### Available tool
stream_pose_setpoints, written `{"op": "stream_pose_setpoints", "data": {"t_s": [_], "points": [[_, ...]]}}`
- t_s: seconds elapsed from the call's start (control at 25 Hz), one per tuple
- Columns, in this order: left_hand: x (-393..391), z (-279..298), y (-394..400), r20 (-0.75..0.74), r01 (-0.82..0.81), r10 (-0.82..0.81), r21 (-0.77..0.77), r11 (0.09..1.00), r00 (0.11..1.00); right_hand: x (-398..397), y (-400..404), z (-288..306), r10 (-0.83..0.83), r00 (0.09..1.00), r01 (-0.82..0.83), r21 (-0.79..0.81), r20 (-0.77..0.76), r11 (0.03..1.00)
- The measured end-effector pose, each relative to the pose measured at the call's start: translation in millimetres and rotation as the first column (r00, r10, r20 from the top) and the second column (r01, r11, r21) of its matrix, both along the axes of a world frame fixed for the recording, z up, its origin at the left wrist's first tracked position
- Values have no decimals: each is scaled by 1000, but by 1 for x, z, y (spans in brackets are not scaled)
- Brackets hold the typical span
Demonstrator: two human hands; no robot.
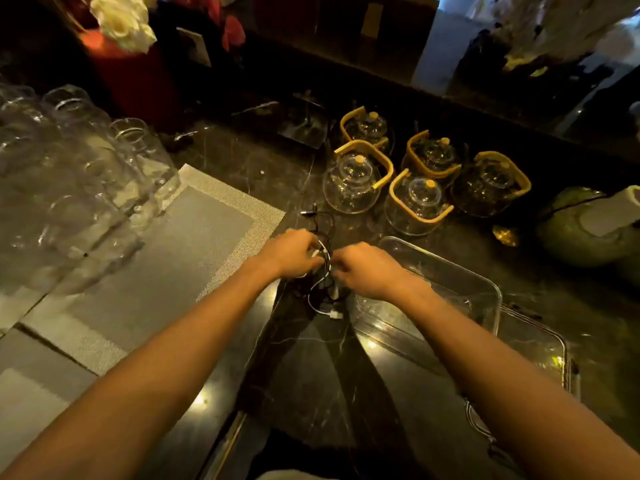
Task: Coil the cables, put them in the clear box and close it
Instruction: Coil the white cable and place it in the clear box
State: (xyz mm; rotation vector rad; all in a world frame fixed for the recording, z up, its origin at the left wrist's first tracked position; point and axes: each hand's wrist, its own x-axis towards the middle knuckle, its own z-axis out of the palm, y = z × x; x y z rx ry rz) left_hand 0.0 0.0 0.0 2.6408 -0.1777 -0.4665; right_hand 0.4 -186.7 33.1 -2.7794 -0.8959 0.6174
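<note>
A tangle of thin black and white cables (323, 292) lies on the dark marble counter in the middle of the head view. My left hand (289, 252) and my right hand (365, 268) both pinch the cables from either side, fingers closed on the strands. A white plug (335, 314) lies at the near end, and a black connector (309, 213) trails away at the far end. The clear box (460, 282) stands open just right of my right hand. Its clear lid (540, 344) lies flat beyond the box's right side.
Several glass teapots with yellow handles (408, 178) stand behind the cables. Clear glass jars (62, 174) crowd the left side on a grey woven mat (166, 258). A green pot (588, 230) sits at far right. The counter's front edge (235, 441) runs below my arms.
</note>
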Motion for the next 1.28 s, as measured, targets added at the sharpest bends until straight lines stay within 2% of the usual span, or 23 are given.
{"op": "stream_pose_setpoints", "data": {"t_s": [0.12,0.24,0.4,0.56,0.8,0.88,0.96,1.04,1.12,1.2,1.28], "points": [[-11,-19,1,-48,52,-53,-27,998,997,-21,14,-15,169,977,-156,-104,130,982],[-19,-38,-2,-105,91,-91,-6,996,990,-50,22,-28,226,968,-205,-181,107,962],[-26,-53,-5,-162,104,-99,23,994,982,-71,28,-39,216,975,-219,-343,-48,914],[-32,-65,-7,-102,135,-130,40,990,986,-76,34,-51,119,993,-115,-370,-14,922],[-34,-64,3,-16,0,-2,-103,995,1000,-75,36,-50,-39,997,19,-298,-62,955],[-31,-60,9,24,-39,42,-128,991,999,-75,34,-36,-99,995,93,-154,-30,984],[-28,-57,13,43,-44,50,-138,989,998,-67,25,-15,-192,980,196,81,-45,977],[-26,-53,14,39,-78,86,-165,983,996,-51,11,9,-305,941,337,324,-147,884],[-24,-47,11,42,-130,141,-201,971,989,-35,-7,33,-359,876,481,530,-323,698],[-20,-40,8,44,-134,147,-227,965,988,-22,-21,56,-347,764,645,648,-544,404],[-16,-32,3,46,-111,124,-216,970,991,-11,-32,75,-261,670,735,669,-695,105]]}}
